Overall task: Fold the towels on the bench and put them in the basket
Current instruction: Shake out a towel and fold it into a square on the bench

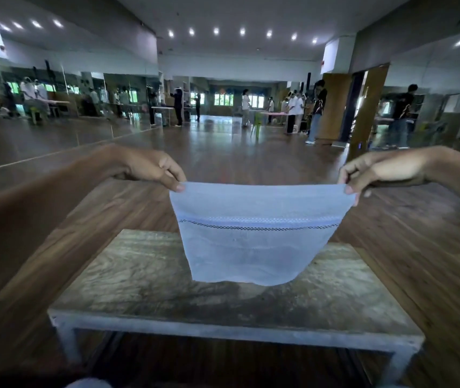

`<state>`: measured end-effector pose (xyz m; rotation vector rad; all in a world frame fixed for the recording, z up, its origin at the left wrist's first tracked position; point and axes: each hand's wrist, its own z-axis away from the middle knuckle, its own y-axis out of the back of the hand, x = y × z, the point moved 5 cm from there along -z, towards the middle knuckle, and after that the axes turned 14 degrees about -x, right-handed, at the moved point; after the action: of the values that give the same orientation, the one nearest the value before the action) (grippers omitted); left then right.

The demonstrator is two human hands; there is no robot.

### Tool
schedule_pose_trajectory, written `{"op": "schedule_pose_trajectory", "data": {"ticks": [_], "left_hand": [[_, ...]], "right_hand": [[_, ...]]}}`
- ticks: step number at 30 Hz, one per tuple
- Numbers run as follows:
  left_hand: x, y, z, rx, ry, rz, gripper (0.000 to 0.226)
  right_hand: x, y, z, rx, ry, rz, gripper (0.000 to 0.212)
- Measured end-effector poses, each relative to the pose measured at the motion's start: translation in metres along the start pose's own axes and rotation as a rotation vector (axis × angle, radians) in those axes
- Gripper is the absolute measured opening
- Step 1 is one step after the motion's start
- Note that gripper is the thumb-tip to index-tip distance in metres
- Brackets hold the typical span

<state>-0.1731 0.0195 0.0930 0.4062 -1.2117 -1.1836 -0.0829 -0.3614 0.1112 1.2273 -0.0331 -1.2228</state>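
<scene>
A light blue towel [254, 242] with a thin dark stitched band hangs stretched between my two hands above the bench [144, 284]. My left hand [153, 170] pinches its upper left corner. My right hand [377, 172] pinches the upper right corner. The towel's lower edge hangs just over the bench top or brushes it; I cannot tell which. No basket is in view.
The bench is a low worn wooden top on a grey frame, standing on a dark wood floor. A pale bit of cloth [89, 383] shows at the bottom edge. Several people stand at tables [273, 113] far across the hall. Mirrors line the left wall.
</scene>
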Motion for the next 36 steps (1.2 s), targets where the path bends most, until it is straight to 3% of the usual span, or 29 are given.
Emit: {"op": "schedule_pose_trajectory", "data": {"ticks": [3, 6, 7, 10, 11, 14, 23, 26, 29, 32, 36], "left_hand": [[-0.032, -0.050, -0.020, -0.093, 0.037, 0.073, 0.027], [-0.062, -0.102, -0.037, -0.227, 0.065, 0.115, 0.051], [-0.069, -0.118, -0.042, -0.241, 0.078, 0.118, 0.047], [-0.090, -0.158, -0.061, -0.220, 0.144, 0.127, 0.009], [-0.097, -0.167, -0.068, -0.192, 0.150, 0.127, 0.006], [-0.118, -0.184, -0.096, -0.086, 0.150, 0.116, 0.007], [-0.185, -0.176, -0.209, 0.331, 0.276, -0.024, 0.009], [-0.206, -0.189, -0.245, 0.325, 0.266, 0.016, 0.012], [-0.222, -0.211, -0.262, 0.267, 0.191, -0.003, 0.035], [-0.227, -0.218, -0.258, 0.308, 0.144, 0.016, 0.038], [-0.232, -0.222, -0.245, 0.273, 0.110, -0.029, 0.041]], "right_hand": [[0.029, -0.050, -0.019, -0.114, -0.011, -0.055, 0.007], [0.067, -0.094, -0.042, -0.187, -0.032, -0.085, 0.029], [0.079, -0.106, -0.050, -0.195, -0.045, -0.083, 0.034], [0.113, -0.136, -0.071, -0.138, -0.040, -0.114, 0.019], [0.123, -0.142, -0.079, -0.099, -0.028, -0.138, 0.014], [0.148, -0.156, -0.106, 0.010, 0.009, -0.197, 0.002], [0.206, -0.147, -0.224, 0.315, -0.003, -0.229, 0.020], [0.226, -0.146, -0.262, 0.363, -0.005, -0.205, 0.027], [0.242, -0.159, -0.284, 0.303, 0.009, -0.149, 0.028], [0.251, -0.176, -0.285, 0.225, 0.011, -0.102, 0.024], [0.256, -0.181, -0.273, 0.264, 0.032, -0.130, 0.023]]}}
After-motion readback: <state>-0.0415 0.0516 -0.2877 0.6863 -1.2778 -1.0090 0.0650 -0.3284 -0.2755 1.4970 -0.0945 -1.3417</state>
